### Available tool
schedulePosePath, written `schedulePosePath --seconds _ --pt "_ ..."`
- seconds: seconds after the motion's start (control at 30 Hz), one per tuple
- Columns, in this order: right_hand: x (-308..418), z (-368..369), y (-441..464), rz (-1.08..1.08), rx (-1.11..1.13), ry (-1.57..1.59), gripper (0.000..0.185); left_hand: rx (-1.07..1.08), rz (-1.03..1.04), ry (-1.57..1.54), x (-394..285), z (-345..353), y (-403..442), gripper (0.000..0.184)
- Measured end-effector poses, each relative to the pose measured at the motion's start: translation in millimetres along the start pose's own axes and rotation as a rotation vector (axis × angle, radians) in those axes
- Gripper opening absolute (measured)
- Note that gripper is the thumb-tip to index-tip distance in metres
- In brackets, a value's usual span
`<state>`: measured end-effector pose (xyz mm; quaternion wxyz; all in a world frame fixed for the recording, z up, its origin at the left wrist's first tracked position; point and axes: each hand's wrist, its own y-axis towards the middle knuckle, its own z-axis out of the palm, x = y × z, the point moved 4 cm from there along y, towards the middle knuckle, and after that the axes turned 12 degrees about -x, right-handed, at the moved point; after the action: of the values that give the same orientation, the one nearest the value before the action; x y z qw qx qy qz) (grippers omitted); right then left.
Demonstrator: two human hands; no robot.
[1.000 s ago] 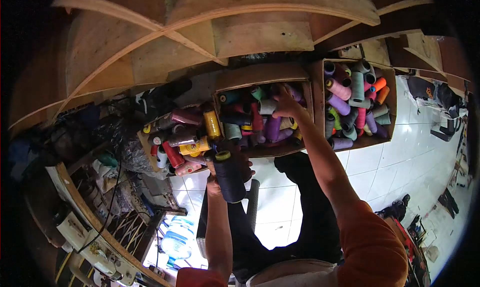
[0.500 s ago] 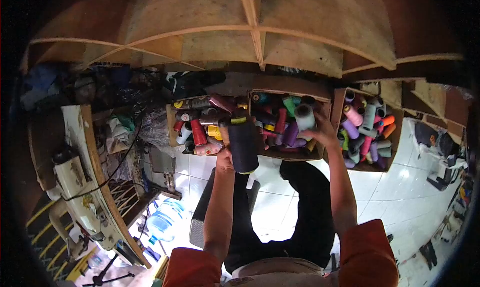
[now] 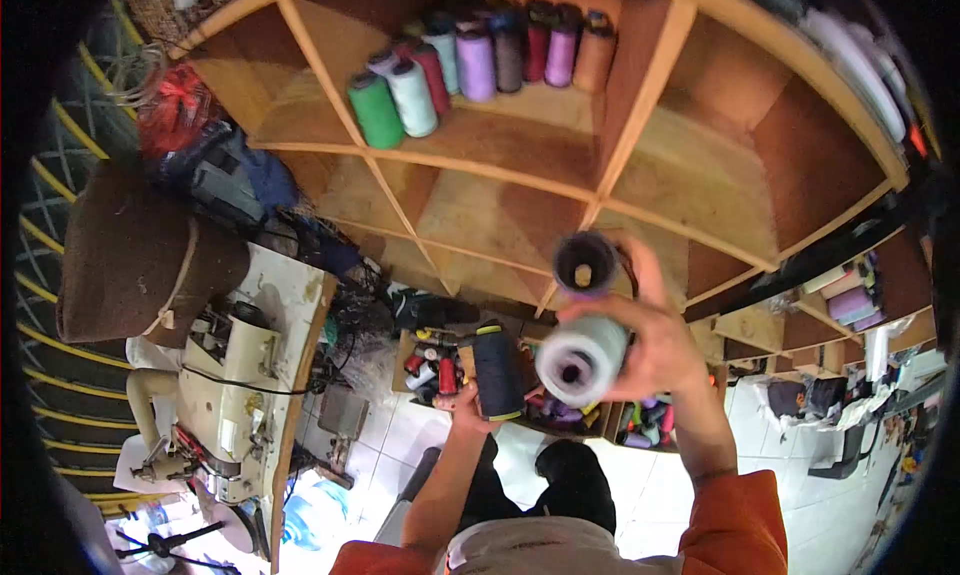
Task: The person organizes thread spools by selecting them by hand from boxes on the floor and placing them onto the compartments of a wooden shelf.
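Hands (image 3: 660, 350) grip a black spool (image 3: 496, 377), pale spool (image 3: 590, 349) and apparently purple spool (image 3: 587, 286)

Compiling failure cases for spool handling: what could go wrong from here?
1. The right hand holds a pale spool and a dark spool together; one could slip from the shared grip.
2. The left hand holds a large black spool; if that grip loosens, it may drop.
3. Spools stand closely grouped on the shelf; a bump might topple several.
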<state>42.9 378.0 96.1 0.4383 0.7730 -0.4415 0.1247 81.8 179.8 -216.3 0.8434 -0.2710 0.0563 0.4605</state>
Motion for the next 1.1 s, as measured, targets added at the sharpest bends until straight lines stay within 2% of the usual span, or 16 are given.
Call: schedulePosePath --seconds 0.03,0.07,0.13,0.3,0.4,0.43,0.53,0.57,0.67,0.7,0.73,0.8,0.83,0.93,1.03,1.1 --pt "13 1 23 -0.026 -0.006 -0.080 0.058 0.083 -0.042 -0.088 -16 22 -9 0.093" --pt "19 5 49 -0.091 0.008 -0.194 0.063 0.168 -0.048 -0.049 -36 46 -15 0.094" --pt "17 22 96 -0.213 0.041 -0.410 0.060 0.306 -0.041 -0.005 -71 74 -25 0.097" --pt "-61 57 156 -0.058 0.364 -0.791 0.056 0.302 -0.016 -0.001 -135 66 -46 0.092" --pt "-112 58 157 0.222 0.517 -0.606 0.056 0.277 0.003 -0.008 -158 36 -50 0.090" --pt "-120 60 158 0.232 0.495 -0.430 0.057 0.246 0.036 0.012 -166 29 -53 0.089" --pt "-113 56 155 0.163 0.497 -0.610 0.058 0.145 0.029 0.064 -180 -4 -54 0.094" --pt "-120 57 156 0.193 0.496 -0.626 0.058 0.086 0.014 0.019 -179 -28 -52 0.090" --pt "-134 51 160 0.044 0.245 -0.447 0.055 0.130 0.033 0.039 -190 -16 -56 0.087" --pt "-122 44 168 0.348 0.253 -0.317 0.055 0.137 0.036 0.047 -191 -20 -55 0.088" --pt "-105 38 172 0.360 0.052 -0.161 0.055 0.139 0.033 0.035 -191 -18 -56 0.088" --pt "-111 31 174 0.449 -0.240 -0.087 0.053 0.150 0.032 0.017 -193 -12 -55 0.089" --pt "-114 29 175 0.408 -0.403 -0.169 0.054 0.147 0.020 0.007 -192 -13 -53 0.089" --pt "-140 33 190 0.456 -0.638 0.119 0.056 0.142 -0.005 -0.028 -188 -19 -48 0.085" --pt "-212 36 209 0.615 -0.695 0.002 0.062 0.162 -0.027 -0.067 -184 -22 -47 0.076" --pt "-213 35 215 0.739 -0.679 -0.172 0.069 0.129 -0.024 -0.046 -184 -22 -52 0.076"
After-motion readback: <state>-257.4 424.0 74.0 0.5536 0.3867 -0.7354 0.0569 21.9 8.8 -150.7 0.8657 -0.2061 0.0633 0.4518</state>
